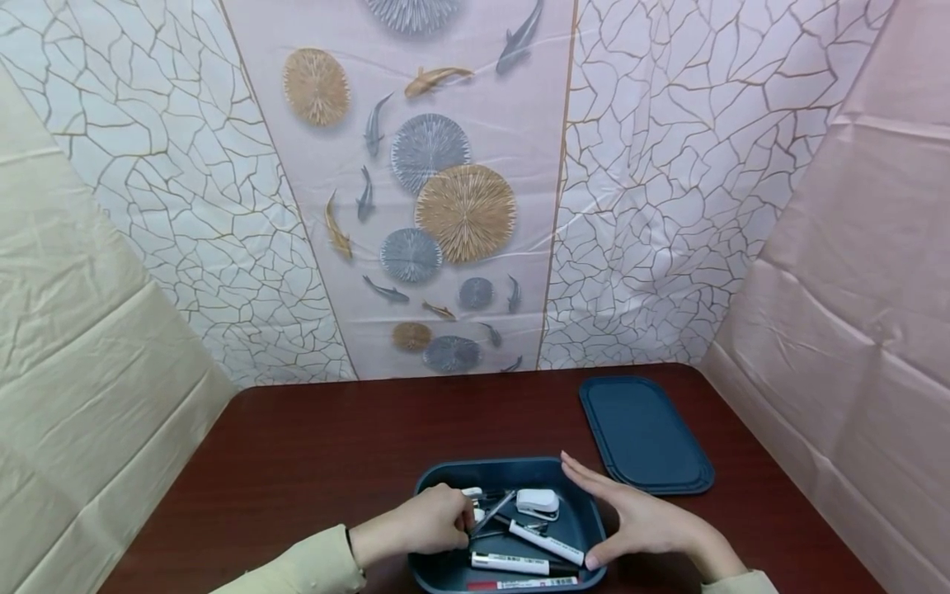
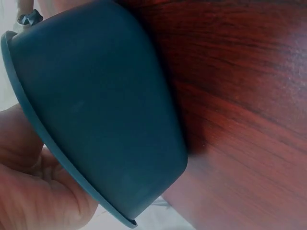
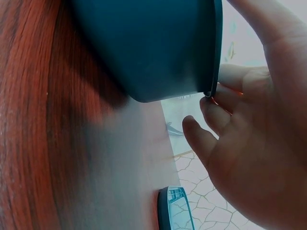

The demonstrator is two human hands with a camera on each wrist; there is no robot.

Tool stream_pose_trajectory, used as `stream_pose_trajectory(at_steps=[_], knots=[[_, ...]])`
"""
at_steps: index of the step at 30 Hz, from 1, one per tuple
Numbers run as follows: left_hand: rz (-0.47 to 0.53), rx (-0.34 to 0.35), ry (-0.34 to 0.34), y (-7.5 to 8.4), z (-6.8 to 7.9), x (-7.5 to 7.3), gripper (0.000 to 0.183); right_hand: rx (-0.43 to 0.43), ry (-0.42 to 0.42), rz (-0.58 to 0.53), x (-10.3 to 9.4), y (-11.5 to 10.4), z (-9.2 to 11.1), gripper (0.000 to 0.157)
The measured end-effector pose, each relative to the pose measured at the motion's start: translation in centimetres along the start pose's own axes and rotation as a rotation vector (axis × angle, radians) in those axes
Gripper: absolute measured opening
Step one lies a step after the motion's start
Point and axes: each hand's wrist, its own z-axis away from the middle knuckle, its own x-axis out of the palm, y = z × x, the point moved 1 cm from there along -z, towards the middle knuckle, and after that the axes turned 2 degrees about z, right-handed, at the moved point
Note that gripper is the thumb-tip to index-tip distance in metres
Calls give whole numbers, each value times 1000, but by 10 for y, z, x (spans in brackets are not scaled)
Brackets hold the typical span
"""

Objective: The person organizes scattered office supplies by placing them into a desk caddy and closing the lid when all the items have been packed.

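A dark blue bin holds several stationery items. My left hand reaches over its left rim, fingers curled at the lower end of a slim silver stick, whose exact kind I cannot tell. In the left wrist view the bin's outer wall hides those fingertips. Beside the stick lie a white stapler and a white marker. A black-capped marker and a red-capped marker lie toward the front. My right hand spreads along the right rim, thumb and fingers extended; the right wrist view shows fingertips at the rim.
A flat dark blue lid lies on the brown table, behind and to the right of the bin. Patterned cloth hangs at the back, with plain beige cloth along both sides.
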Motion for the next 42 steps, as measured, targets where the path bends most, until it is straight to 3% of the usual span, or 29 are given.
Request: stream_pose_trajectory(at_steps=[14, 22, 29, 34, 38, 40, 42], knots=[[-38, 7, 22, -1, -1, -5, 7, -2, 0, 5, -1, 2, 1, 102], [24, -11, 57, -1, 3, -22, 12, 1, -3, 8, -1, 1, 0, 102], [118, 43, 218, -11, 12, -47, 17, 10, -5, 8, 0, -1, -1, 102], [137, 60, 464, -21, 21, -58, 25, 5, 4, 15, 0, -1, -1, 104], [168, 24, 650, -30, 31, -56, 33, -5, -3, -1, -1, 1, -1, 104], [187, -4, 688, -36, 35, -51, 36, -10, -12, -14, -1, 2, 0, 103], [204, -30, 679, -42, 39, -45, 41, -16, -21, -25, 0, 2, 0, 103]])
